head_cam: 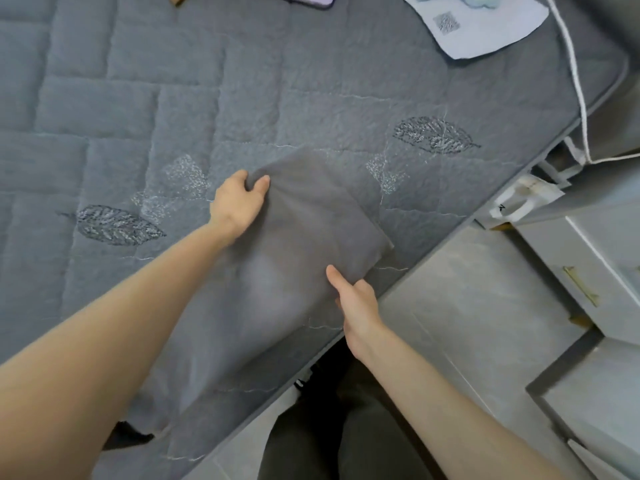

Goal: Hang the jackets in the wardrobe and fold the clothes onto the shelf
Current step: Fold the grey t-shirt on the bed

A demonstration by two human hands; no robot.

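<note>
A grey cloth (311,216) is held by both hands over the quilt (138,98). Its far corner is pinched by the left hand (239,202), with the thumb laid on top and the other fingers curled round the edge. Its near edge is gripped by the right hand (358,301), the thumb pressed on top and the fingers tucked beneath, out of sight. The cloth is spread between the two grips, and its folded end lies just beyond the right thumb. A phone (304,0), a paper (485,29) and a cable (576,84) are seen well beyond the fingers. Drawers (588,268) stand to the right of the right hand.
</note>
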